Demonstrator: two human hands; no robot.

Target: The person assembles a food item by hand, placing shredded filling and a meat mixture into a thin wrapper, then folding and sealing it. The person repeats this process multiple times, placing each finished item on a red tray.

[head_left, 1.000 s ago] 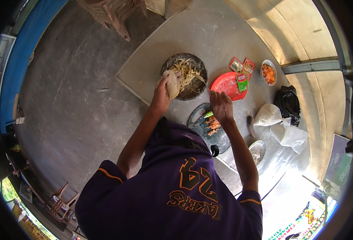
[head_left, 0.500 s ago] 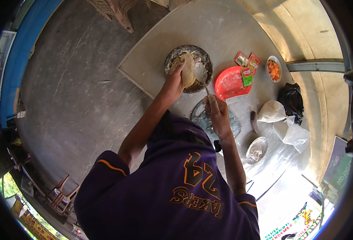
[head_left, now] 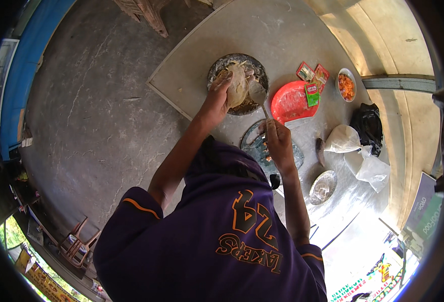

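Left hand gripping a pale, oblong, dough-like piece over a dark round bowl, long axis roughly fore-and-aft. Right hand closed around a silvery metal spoon, its head forward-left of that grip, just beside the piece.

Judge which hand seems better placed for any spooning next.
Probably the right hand: it holds the spoon over the dark round bowl, while the left hand is occupied with a pale lump.
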